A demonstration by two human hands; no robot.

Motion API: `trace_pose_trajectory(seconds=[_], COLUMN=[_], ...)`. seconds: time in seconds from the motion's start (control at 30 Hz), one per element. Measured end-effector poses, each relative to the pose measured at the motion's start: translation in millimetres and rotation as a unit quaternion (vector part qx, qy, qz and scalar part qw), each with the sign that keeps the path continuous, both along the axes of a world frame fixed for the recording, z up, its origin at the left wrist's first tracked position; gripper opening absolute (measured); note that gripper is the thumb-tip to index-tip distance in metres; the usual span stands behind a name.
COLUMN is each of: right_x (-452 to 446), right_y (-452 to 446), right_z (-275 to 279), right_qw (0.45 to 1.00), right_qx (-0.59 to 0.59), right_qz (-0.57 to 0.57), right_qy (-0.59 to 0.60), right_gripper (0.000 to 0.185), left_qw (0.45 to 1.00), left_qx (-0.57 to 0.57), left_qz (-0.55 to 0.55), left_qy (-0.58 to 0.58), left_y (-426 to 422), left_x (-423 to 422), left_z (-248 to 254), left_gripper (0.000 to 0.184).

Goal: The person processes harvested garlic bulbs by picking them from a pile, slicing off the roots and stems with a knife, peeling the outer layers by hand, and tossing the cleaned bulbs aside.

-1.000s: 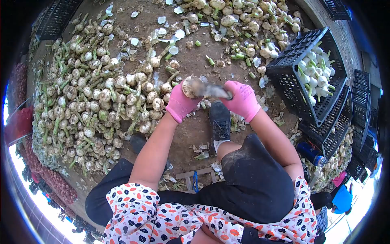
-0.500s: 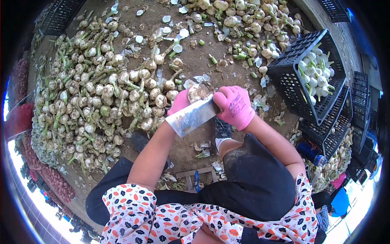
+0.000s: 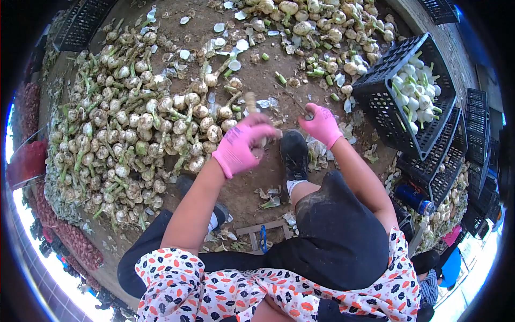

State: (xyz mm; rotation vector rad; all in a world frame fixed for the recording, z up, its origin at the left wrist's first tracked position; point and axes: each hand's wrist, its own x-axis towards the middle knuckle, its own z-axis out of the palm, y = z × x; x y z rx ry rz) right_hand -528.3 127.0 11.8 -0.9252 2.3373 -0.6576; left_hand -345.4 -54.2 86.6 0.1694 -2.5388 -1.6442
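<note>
Big heap (image 3: 134, 126) L of shoe (image 3: 294, 153); crate (image 3: 375, 107) R, w/ bulbs (image 3: 418, 94) in it; far heap (image 3: 332, 24) ahead of shoe

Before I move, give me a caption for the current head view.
Gloved left hand blurred, right hand gripping a knife, between heaped bulbs and a tilted black crate of cleaner bulbs.

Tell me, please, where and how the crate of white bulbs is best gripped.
I'd take the crate by its rim on two opposite sides, coming from outside: the rim frames the white bulbs, and the perforated walls might give fingers purchase.
</note>
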Motion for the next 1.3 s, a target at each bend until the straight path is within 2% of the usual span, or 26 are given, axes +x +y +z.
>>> trace_pose_trajectory(seconds=[0.03, 0.1, 0.17, 0.23, 0.3, 0.37, 0.4, 0.43, 0.47, 0.5, 0.57, 0.6, 0.63, 0.67, 0.7, 0.73, 0.77, 0.83, 0.87, 0.93, 1.03, 1.1, 1.17, 1.23, 1.27, 1.3], right_x=[2, 7, 16, 20, 22, 20, 16, 16, 21, 18, 14, 13, 12, 12, 15, 18, 23, 27, 30, 33, 28, 27, 24, 23, 21, 19], right_y=[-6, -19, -27, -33, -8, 20, 13, 11, 17, 19, 29, 36, 35, 34, 32, 30, 29, 27, 28, 36, 46, 57, 36, 22, 18, 15], right_z=[16, 53, 65, 54, -3, -45, -40, -25, -16, -17, -23, -36, -33, -29, -25, -22, -19, -14, -12, -15, -32, -58, -15, 8, 10, 11], right_qw=[1.000, 0.984, 0.978, 0.986, 0.993, 0.997, 0.997, 0.986, 0.935, 0.935, 0.966, 0.974, 0.975, 0.980, 0.985, 0.985, 0.979, 0.963, 0.957, 0.964, 0.968, 0.985, 0.969, 0.947, 0.955, 0.962], right_qx=[-0.001, -0.088, -0.161, -0.062, -0.009, 0.062, 0.056, 0.083, 0.112, 0.112, 0.092, 0.074, 0.074, 0.065, 0.055, 0.052, 0.052, 0.056, 0.053, 0.056, 0.051, 0.018, 0.042, 0.066, 0.057, 0.048], right_qz=[0.001, 0.015, 0.033, 0.155, 0.114, 0.018, 0.022, -0.089, -0.200, -0.202, -0.169, -0.159, -0.158, -0.140, -0.120, -0.113, -0.126, -0.153, -0.165, -0.147, -0.132, -0.113, -0.142, -0.168, -0.137, -0.107], right_qy=[0.003, -0.151, -0.129, -0.011, 0.010, 0.047, 0.046, -0.115, -0.271, -0.269, -0.172, -0.142, -0.141, -0.126, -0.114, -0.117, -0.151, -0.215, -0.232, -0.213, -0.208, -0.127, -0.198, -0.267, -0.258, -0.247], right_gripper=[0.029, 0.026, 0.022, 0.022, 0.028, 0.042, 0.042, 0.048, 0.054, 0.054, 0.055, 0.050, 0.050, 0.045, 0.039, 0.039, 0.034, 0.024, 0.027, 0.029, 0.033, 0.034, 0.035, 0.037, 0.038, 0.040], left_qw=[0.996, 0.994, 0.991, 0.985, 0.980, 0.915, 0.964, 0.970, 0.986, 0.986, 0.966, 0.966, 0.944, 0.801, 0.746, 0.719, 0.739, 0.788, 0.787, 0.784, 0.735, 0.732, 0.811, 0.827, 0.857, 0.862], left_qx=[-0.045, -0.074, -0.099, -0.018, -0.036, -0.112, -0.080, -0.037, 0.162, 0.163, -0.109, -0.107, -0.299, -0.454, -0.528, -0.502, -0.484, -0.377, -0.377, -0.346, -0.294, -0.313, -0.312, -0.285, -0.002, 0.134], left_qz=[-0.071, -0.073, -0.076, -0.140, -0.189, -0.283, -0.193, -0.098, 0.007, 0.005, 0.171, 0.172, 0.074, -0.031, -0.089, -0.118, -0.136, -0.031, -0.033, 0.090, 0.029, -0.009, 0.134, 0.136, 0.247, 0.268], left_qy=[-0.023, -0.033, -0.048, -0.097, -0.056, -0.266, -0.163, -0.222, -0.045, -0.043, 0.163, 0.163, -0.121, -0.390, -0.395, -0.467, -0.448, -0.486, -0.487, -0.507, -0.610, -0.605, -0.476, -0.465, -0.453, -0.408], left_y=[-7, -7, -2, 0, -8, -13, -20, -33, -49, -74, -125, -138, -149, -157, -155, -158, -161, -170, -173, -182, -199, -201, -185, -163, -148, -133], left_x=[1, 1, 1, 1, 11, 23, 13, -13, -43, -65, -90, -96, -98, -94, -74, -64, -44, -35, -34, -36, -48, -43, -25, -24, -24, -22], left_z=[0, 6, 21, 38, 15, -1, -4, -10, 20, 25, 24, 15, 3, -9, -38, -63, -69, -81, -88, -96, -90, -80, -66, -46, -38, -34], left_gripper=[0.036, 0.031, 0.027, 0.031, 0.025, 0.032, 0.027, 0.021, 0.017, 0.017, 0.041, 0.041, 0.040, 0.039, 0.041, 0.052, 0.062, 0.082, 0.082, 0.067, 0.067, 0.064, 0.062, 0.063, 0.066, 0.070])
